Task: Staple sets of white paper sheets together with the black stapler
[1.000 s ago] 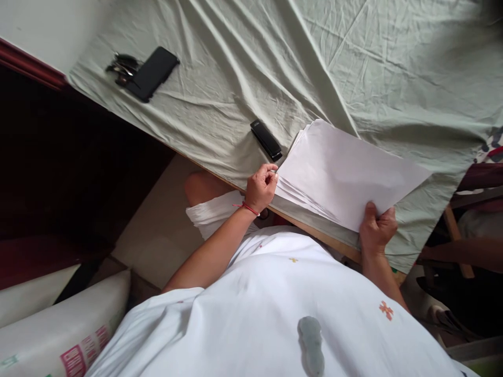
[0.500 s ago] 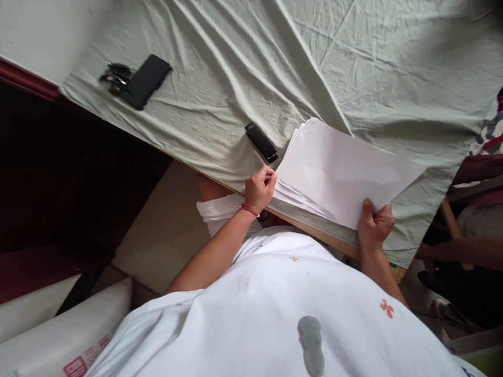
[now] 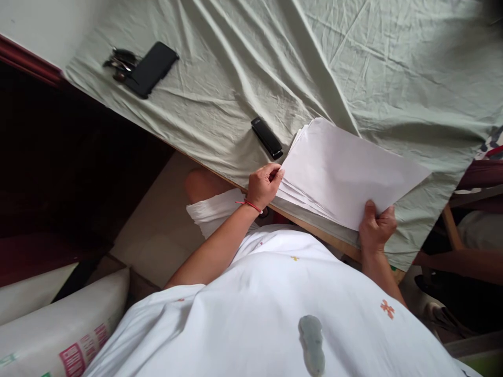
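A stack of white paper sheets (image 3: pixel 346 167) lies on a table draped with a pale green cloth (image 3: pixel 275 63), near the front edge. My left hand (image 3: pixel 264 184), with a red thread on its wrist, pinches the stack's near-left corner. My right hand (image 3: pixel 377 228) grips the stack's near-right corner, thumb on top. A black stapler (image 3: pixel 266 137) lies on the cloth just beyond my left hand, close to the stack's left edge.
A black phone (image 3: pixel 152 68) and a bunch of keys (image 3: pixel 119 63) lie at the table's far left corner. White sacks with printed labels (image 3: pixel 58 335) stand at the lower left. A wooden chair frame (image 3: pixel 456 225) is at the right.
My hands and the paper stack have stayed almost in place; the fingers of my left hand have shifted slightly at the stack's corner. The view has wobbled a little.
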The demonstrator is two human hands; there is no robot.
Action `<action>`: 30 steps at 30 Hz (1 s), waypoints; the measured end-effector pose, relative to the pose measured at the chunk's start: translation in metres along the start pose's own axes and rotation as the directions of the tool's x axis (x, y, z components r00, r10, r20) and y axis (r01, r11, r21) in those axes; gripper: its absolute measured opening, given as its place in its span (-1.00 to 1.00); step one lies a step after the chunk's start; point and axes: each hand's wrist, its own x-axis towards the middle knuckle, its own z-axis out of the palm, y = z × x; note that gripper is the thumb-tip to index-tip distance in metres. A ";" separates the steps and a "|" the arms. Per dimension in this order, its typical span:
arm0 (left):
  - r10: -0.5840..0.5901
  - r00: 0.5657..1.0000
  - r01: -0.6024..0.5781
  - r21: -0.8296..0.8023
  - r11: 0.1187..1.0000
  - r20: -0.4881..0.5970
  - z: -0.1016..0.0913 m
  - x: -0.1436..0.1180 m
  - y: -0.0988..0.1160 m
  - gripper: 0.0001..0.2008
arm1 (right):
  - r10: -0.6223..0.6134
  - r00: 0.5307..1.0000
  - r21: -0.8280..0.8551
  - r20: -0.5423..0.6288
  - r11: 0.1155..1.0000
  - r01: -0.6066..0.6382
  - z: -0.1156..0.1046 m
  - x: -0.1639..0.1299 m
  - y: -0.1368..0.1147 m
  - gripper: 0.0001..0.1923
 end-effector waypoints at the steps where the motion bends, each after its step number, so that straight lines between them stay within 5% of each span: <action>1: 0.010 1.000 -0.010 0.010 1.000 -0.002 0.001 0.000 -0.001 -0.79 | 0.004 1.000 -0.003 0.002 1.000 -0.004 0.000 0.000 0.000 -0.48; 16: 0.011 0.998 -0.010 0.016 1.000 -0.058 0.001 -0.001 -0.001 -0.54 | 0.023 1.000 -0.023 0.008 0.999 -0.023 -0.001 0.002 -0.005 -0.43; 24: -0.018 0.998 0.017 -0.021 1.000 -0.056 0.003 -0.001 -0.005 -0.82 | 0.002 1.000 0.021 0.009 1.000 -0.002 -0.001 0.001 -0.001 -0.48; 30: -0.009 0.998 0.009 -0.003 1.000 -0.068 0.003 0.000 -0.006 -0.78 | -0.004 1.000 0.008 -0.003 1.000 0.004 0.000 0.001 0.000 -0.45</action>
